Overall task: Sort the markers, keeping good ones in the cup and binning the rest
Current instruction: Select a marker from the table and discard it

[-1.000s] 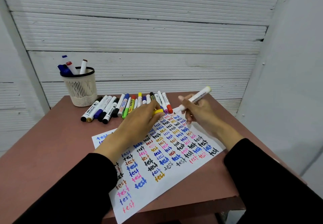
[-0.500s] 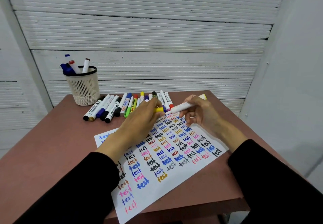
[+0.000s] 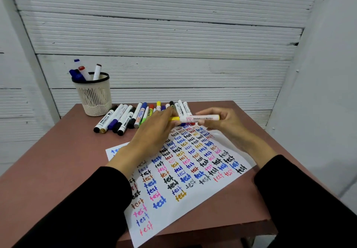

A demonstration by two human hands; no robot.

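Note:
A white-barrelled yellow marker (image 3: pixel 201 118) lies level above the far end of the test sheet (image 3: pixel 179 172). My right hand (image 3: pixel 222 123) grips its barrel. My left hand (image 3: pixel 154 129) pinches the yellow cap (image 3: pixel 174 118), which sits on the marker's left end. A row of several capped markers (image 3: pixel 133 117) lies on the table behind my hands. The cream mesh cup (image 3: pixel 94 95) stands at the far left corner with several markers upright in it.
The brown table (image 3: pixel 58 170) ends just behind the marker row and at the right near my right arm. A white slatted wall rises directly behind. The sheet overhangs the table's near edge. No bin is in view.
My right hand has lowered the marker from a raised tilt to level. Its tip has gone into the yellow cap held by my left hand.

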